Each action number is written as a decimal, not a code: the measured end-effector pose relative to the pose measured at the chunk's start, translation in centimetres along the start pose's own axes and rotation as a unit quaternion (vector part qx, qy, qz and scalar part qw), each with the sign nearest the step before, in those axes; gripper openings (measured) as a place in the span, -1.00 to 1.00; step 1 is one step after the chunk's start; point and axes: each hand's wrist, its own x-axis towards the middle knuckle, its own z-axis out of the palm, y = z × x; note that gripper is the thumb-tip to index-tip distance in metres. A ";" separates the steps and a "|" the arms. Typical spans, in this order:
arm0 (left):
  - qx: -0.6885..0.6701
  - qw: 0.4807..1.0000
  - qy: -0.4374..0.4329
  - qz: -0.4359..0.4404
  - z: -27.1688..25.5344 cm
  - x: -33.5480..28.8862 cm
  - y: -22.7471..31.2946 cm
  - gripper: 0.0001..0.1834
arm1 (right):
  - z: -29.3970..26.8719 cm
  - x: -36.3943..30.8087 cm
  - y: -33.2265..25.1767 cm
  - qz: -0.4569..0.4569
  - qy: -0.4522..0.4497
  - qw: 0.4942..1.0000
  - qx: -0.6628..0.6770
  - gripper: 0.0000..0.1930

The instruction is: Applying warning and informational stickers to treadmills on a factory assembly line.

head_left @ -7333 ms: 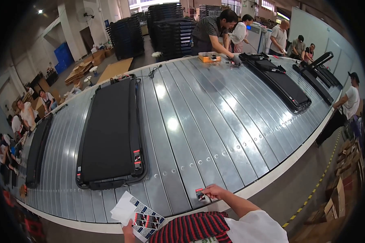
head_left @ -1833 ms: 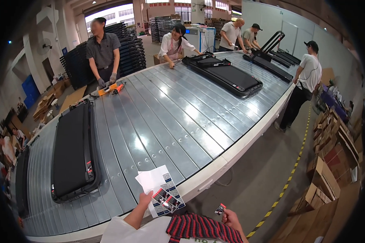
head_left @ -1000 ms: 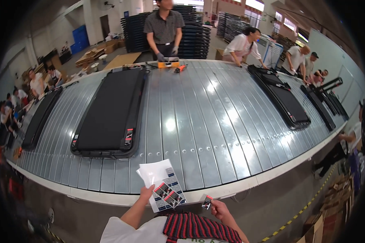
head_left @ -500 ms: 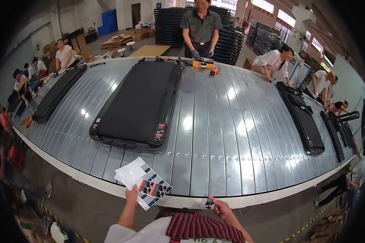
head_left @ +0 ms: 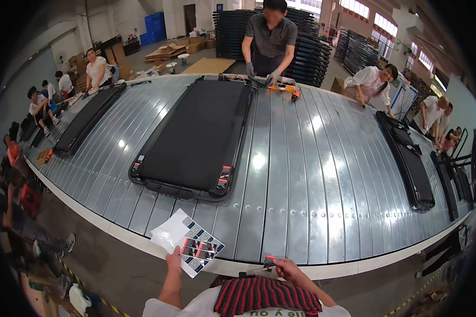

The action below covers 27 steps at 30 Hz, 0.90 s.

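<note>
My left hand is closed on the edge of a few sticker sheets, fanned over the near edge of the metal slat conveyor. Black, red and blue labels cover part of them, beside a blank white area. Between the fingertips of my right hand, closed in a pinch, is one small black-and-red sticker, held just off the conveyor's rim. Beyond my left hand lies a flat black treadmill. Labels are stuck to its near corners, two of them on the right one.
Across the conveyor a gloved co-worker stands by an orange tool. Another treadmill lies left, and a partly assembled one right, with a person in white leaning beside it. Black frames are stacked behind.
The view has swung slightly left, so the scene sits further right. My right hand has brought the sticker a little left. The co-worker opposite has bent forward, hands now apart.
</note>
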 end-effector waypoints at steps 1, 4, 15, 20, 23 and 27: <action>-0.011 1.000 0.014 -0.002 0.2 -0.2 0.0 -0.53 | -0.2 0.3 -0.7 -0.010 -0.015 1.000 -0.007 -0.76; -0.005 0.998 0.070 -0.005 1.2 -1.6 -0.3 -0.51 | -0.9 1.2 -2.6 -0.021 -0.028 0.999 -0.027 -0.75; -0.036 0.995 0.096 0.017 6.1 -7.7 -0.2 -0.54 | -6.8 2.7 -5.4 0.001 -0.090 0.995 -0.035 -0.75; 0.029 0.992 0.116 0.033 4.8 -10.3 0.2 -0.58 | -6.4 4.1 -6.4 0.018 -0.121 0.992 -0.036 -0.74; 0.023 0.990 0.133 0.025 3.6 -11.6 0.4 -0.59 | -5.6 5.1 -6.8 0.030 -0.139 0.988 -0.052 -0.73; 0.003 0.990 0.138 0.024 2.9 -12.4 0.6 -0.59 | -4.8 7.3 -7.1 0.029 -0.152 0.986 -0.067 -0.73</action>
